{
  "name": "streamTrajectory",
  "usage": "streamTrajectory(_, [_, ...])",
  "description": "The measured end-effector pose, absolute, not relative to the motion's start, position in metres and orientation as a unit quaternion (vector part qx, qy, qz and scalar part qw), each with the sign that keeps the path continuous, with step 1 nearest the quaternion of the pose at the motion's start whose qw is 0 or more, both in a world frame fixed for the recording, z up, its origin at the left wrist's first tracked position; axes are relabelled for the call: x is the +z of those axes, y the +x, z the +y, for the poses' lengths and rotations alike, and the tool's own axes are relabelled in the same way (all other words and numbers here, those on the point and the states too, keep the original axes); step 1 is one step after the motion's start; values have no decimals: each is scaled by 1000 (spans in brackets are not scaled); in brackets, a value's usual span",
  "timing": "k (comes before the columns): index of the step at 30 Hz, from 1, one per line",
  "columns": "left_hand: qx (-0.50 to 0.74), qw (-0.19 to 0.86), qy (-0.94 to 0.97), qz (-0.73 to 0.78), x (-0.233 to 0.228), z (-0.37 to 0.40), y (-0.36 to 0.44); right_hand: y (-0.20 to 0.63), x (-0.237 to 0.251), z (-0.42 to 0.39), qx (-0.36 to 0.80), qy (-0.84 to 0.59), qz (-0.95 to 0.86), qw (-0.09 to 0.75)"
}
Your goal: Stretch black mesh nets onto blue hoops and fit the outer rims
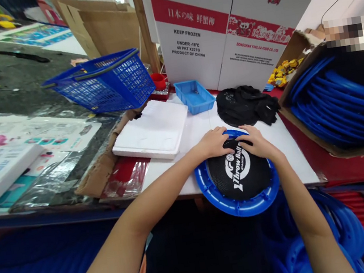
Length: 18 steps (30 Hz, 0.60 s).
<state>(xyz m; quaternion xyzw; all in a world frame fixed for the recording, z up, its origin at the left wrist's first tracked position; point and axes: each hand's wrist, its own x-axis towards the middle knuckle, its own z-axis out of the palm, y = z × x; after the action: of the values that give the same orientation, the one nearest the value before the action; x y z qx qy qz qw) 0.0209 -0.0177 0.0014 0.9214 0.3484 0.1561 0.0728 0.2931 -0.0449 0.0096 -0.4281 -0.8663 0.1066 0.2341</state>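
A blue plastic ring [242,207] with black mesh fabric [222,180] across it, printed "Throw Ball" in white, overhangs the near edge of the white work surface. My left hand [215,142] is closed at its far rim, fingers bent over the ring and the mesh edge. Close beside it, my right hand [256,142] grips the far right part of the rim, its thumb pressing on the mesh. Fingertips and the ring's underside are partly hidden. Just beyond the hands lies a heap of black mesh fabric [245,105].
A white foam board [154,129] and a small light-blue tray [195,96] lie left of the fabric. A blue basket [110,83] stands further left. A carton holds blue rings [340,105] at right. More blue rings [339,222] sit below the table. A large white carton [193,26] stands behind.
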Motion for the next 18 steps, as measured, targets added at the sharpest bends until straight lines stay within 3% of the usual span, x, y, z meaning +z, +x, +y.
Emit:
streamTrajectory(2, [163, 105, 916, 351, 3, -14, 17, 291, 0, -26, 132, -412, -879, 202])
streamTrajectory(9, [245, 291, 858, 346, 4, 10, 0, 299, -10, -25, 184, -438, -849, 233])
streamTrajectory(14, [302, 364, 799, 372, 0, 16, -2, 296, -6, -16, 165, -431, -846, 266])
streamTrajectory(18, [322, 387, 773, 386, 0, 16, -4, 297, -1, -1, 224, -419, -832, 285])
